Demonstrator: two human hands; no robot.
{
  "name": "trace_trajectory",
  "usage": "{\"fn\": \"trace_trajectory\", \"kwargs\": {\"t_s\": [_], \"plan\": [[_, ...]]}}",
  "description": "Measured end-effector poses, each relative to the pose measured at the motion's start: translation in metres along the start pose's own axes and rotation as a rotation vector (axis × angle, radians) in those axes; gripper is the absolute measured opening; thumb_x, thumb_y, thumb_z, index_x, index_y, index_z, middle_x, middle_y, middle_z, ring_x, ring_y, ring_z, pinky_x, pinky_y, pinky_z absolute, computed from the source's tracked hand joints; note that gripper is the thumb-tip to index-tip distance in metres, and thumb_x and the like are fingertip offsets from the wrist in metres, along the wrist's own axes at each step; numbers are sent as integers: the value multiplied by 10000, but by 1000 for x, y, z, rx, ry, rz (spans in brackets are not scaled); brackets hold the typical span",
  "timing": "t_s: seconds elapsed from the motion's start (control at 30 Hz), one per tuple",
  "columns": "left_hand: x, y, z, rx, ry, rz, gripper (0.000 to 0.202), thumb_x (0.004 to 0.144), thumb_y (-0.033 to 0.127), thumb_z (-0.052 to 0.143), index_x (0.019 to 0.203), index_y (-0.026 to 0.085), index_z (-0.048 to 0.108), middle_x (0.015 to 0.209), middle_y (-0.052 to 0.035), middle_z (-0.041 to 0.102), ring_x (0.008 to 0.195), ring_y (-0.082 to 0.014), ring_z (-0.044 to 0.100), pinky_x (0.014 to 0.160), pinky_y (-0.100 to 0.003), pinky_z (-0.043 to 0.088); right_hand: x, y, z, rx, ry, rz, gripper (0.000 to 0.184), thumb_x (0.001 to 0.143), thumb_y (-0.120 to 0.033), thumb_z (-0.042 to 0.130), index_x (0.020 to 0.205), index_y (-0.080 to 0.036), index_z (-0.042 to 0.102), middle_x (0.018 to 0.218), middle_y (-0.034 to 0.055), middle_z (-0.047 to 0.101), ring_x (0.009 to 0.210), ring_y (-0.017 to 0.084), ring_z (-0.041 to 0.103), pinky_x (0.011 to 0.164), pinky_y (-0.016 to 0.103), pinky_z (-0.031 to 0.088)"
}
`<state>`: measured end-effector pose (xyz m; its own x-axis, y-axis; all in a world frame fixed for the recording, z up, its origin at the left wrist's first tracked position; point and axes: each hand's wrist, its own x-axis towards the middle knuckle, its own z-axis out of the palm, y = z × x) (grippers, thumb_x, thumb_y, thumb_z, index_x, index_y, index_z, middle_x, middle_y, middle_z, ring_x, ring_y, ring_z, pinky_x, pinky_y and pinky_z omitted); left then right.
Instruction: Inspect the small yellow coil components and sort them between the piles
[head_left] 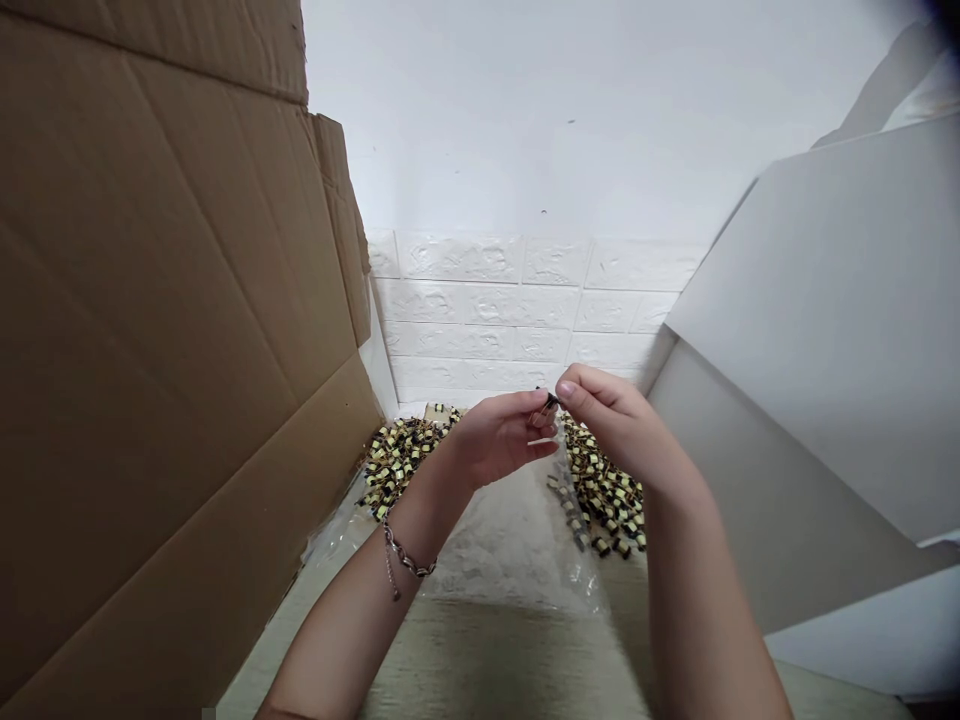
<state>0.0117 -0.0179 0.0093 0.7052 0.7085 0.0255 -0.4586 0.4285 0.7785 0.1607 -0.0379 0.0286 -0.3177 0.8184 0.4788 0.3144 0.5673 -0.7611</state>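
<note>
Between the fingertips of my left hand (504, 432) is a small coil (552, 400), dark with copper-coloured wire ends; fingers cover most of it. My right hand (619, 420) pinches at the same coil from the right, thumb and forefinger pressed together at its edge. Below and left of my hands lies a heap of small coils (401, 455) with yellow wrapping and black ends. Another heap of the same coils (607, 490) lies under my right hand. A clear plastic bag (510, 560) is spread flat between the two heaps.
A tall cardboard sheet (165, 350) walls off the left side. White panels (825, 330) stand on the right. Behind is a white brick-patterned wall (480, 300). The greenish tabletop (487, 665) shows in front of the bag.
</note>
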Motion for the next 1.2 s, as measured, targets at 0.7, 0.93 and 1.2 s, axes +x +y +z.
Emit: {"fn": "trace_trajectory", "kwargs": {"t_s": [0.7,0.93,1.2], "plan": [[-6,3,14,-215,97,190,174,756,300,532,683,143,515,627,26,454,607,-73,478,663,-257,416,3,-10,24,-268,660,-249,193,847,-291,374,738,-196,502,685,5,506,659,125,464,605,254,361],[-10,0,18,-189,69,230,182,760,314,536,680,154,508,626,34,455,619,-71,489,645,-236,390,1,-14,33,-600,681,-431,108,798,-212,480,767,-222,583,730,27,564,710,150,512,637,285,414],[-8,-4,20,-211,105,319,167,756,295,546,682,152,503,624,47,439,619,-51,470,658,-221,376,2,-7,36,-647,723,-467,122,785,-213,507,756,-237,623,680,20,546,664,138,496,624,283,389]]}}
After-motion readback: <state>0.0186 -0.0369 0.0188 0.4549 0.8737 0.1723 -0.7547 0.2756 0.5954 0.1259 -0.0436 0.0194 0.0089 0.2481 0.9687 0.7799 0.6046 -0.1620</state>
